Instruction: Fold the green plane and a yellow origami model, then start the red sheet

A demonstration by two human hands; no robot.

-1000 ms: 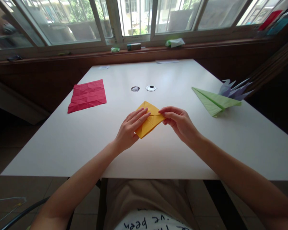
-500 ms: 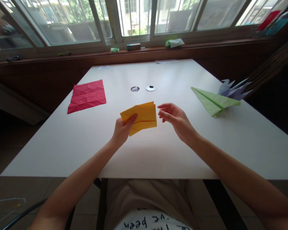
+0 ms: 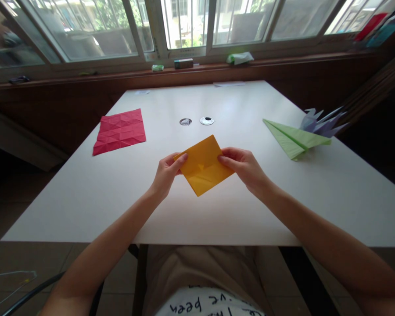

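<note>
A folded yellow paper square (image 3: 203, 166) is held just above the white table (image 3: 85, 193), turned like a diamond. My left hand (image 3: 166, 173) pinches its left corner with thumb and fingers. My right hand (image 3: 245, 166) pinches its right corner. Faint creases show on the paper's face. Both forearms reach in from the near edge of the table.
A creased red sheet (image 3: 120, 131) lies flat at the left. A green folded paper plane (image 3: 294, 138) and a lilac folded figure (image 3: 321, 122) rest at the right edge. Two round cable holes (image 3: 196, 121) sit mid-table. Small items line the window sill (image 3: 184, 64).
The yellow paper was lifted off the table by my left hand and turned over. My right hand let go, then took hold of its right corner again.
</note>
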